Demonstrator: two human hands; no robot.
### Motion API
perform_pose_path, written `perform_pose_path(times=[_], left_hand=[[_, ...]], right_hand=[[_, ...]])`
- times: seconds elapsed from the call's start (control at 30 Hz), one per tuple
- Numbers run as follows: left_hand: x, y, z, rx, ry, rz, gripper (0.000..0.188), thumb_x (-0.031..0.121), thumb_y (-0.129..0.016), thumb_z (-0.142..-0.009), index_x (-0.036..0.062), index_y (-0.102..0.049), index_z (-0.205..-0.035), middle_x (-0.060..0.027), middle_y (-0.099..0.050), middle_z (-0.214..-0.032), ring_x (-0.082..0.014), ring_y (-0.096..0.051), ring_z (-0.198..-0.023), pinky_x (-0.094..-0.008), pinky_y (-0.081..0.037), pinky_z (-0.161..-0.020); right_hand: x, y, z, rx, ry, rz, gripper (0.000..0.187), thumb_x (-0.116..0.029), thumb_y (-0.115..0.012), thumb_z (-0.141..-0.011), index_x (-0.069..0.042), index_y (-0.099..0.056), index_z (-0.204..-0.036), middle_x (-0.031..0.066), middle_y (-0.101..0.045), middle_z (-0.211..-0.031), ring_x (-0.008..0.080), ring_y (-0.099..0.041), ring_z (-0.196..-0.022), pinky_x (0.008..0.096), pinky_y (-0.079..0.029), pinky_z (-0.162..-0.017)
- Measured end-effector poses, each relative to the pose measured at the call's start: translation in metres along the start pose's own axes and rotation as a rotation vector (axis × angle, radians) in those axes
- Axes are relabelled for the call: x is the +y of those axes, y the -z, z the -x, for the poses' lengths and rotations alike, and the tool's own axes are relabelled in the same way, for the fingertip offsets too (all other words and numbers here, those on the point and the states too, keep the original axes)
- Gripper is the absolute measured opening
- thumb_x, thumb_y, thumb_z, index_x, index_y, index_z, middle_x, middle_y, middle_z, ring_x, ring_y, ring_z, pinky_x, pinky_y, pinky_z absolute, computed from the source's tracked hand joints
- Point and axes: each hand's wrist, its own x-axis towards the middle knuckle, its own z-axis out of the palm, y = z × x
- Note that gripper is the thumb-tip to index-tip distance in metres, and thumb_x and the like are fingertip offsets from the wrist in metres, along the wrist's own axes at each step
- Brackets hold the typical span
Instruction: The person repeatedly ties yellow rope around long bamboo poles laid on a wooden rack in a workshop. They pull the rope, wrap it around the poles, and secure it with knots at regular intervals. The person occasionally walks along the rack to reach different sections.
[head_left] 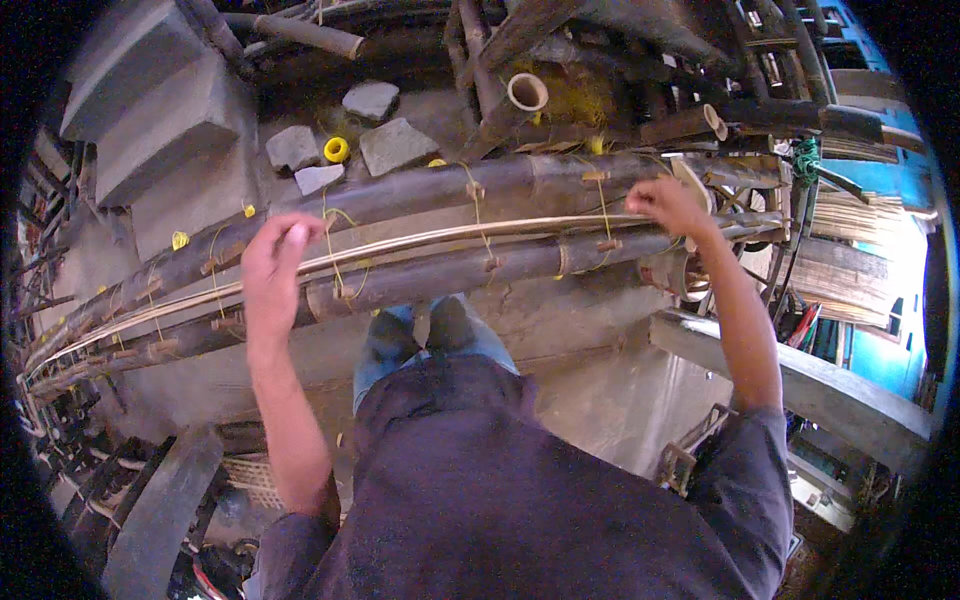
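Observation:
Two dark bamboo poles (400,190) run side by side across the view, with yellow strings (478,215) tied between small pegs. A bundle of thin pale strips (430,238), like split bamboo, lies lengthwise between the poles and across the strings. My left hand (272,270) is over the left part of the bundle, fingers curled closed near a yellow string; what they hold, if anything, is hidden. Above the right part of the frame, my right hand (672,207) has its fingers closed by the strips' right end. Whether it grips them cannot be made out.
Beyond the far pole lie grey stone blocks (400,147) and a yellow string roll (336,150). Concrete steps (170,130) rise at far left. A cut bamboo tube (528,92) stands at the back. Right of me are a wooden beam (800,375) and stacked thin slats (845,260).

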Motion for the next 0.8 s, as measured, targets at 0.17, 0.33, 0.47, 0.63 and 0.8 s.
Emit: perform_pose_path(times=[0.17,0.33,0.47,0.63,0.8], left_hand=[[-0.012,-0.006,-0.002,0.124,0.092,0.128,0.022,0.021,-0.052,-0.098,0.0034,-0.064,-0.095,-0.0025,-0.066,-0.094,-0.0108,-0.059,-0.087,-0.0275,-0.046,-0.084],[0.02,-0.059,-0.01,-0.026,0.037,0.142,0.02,0.02,-0.052,-0.098,0.0031,-0.064,-0.097,-0.0025,-0.065,-0.093,-0.0105,-0.058,-0.087,-0.0266,-0.045,-0.084],[0.035,-0.097,0.002,-0.104,0.072,0.074,0.021,0.02,-0.053,-0.098,0.0015,-0.063,-0.098,-0.0042,-0.065,-0.094,-0.012,-0.058,-0.088,-0.0272,-0.045,-0.085],[0.047,-0.133,0.023,-0.141,0.177,0.06,0.02,0.021,-0.055,-0.098,0.0014,-0.062,-0.099,-0.005,-0.065,-0.096,-0.0129,-0.059,-0.089,-0.0277,-0.046,-0.085],[0.061,-0.145,0.025,-0.13,0.168,-0.022,0.021,0.021,-0.055,-0.098,0.0009,-0.063,-0.1,-0.0049,-0.066,-0.096,-0.0126,-0.058,-0.089,-0.0274,-0.045,-0.084]], right_hand=[[-0.028,-0.013,0.006,0.224,-0.098,-0.077,0.027,-0.028,-0.06,-0.091,-0.003,-0.068,-0.097,0.0139,-0.069,-0.088,0.0255,-0.066,-0.082,0.0357,-0.048,-0.076],[0.027,-0.026,0.006,0.441,-0.083,-0.17,0.037,-0.034,-0.057,-0.093,0.0,-0.067,-0.106,0.0159,-0.07,-0.102,0.0296,-0.065,-0.099,0.0375,-0.048,-0.088],[0.033,-0.018,-0.006,0.079,0.004,-0.305,0.042,-0.037,-0.056,-0.093,0.0,-0.067,-0.111,0.0159,-0.069,-0.108,0.0303,-0.063,-0.105,0.0386,-0.047,-0.093],[0.026,-0.024,-0.03,-0.107,0.25,-0.313,0.036,-0.035,-0.061,-0.09,-0.003,-0.068,-0.105,0.0157,-0.069,-0.104,0.0283,-0.066,-0.096,0.0371,-0.049,-0.083],[0.039,-0.034,-0.025,-0.082,0.292,-0.307,0.029,-0.028,-0.062,-0.089,0.0,-0.067,-0.093,0.0123,-0.068,-0.089,0.0235,-0.065,-0.082,0.0356,-0.05,-0.074]])
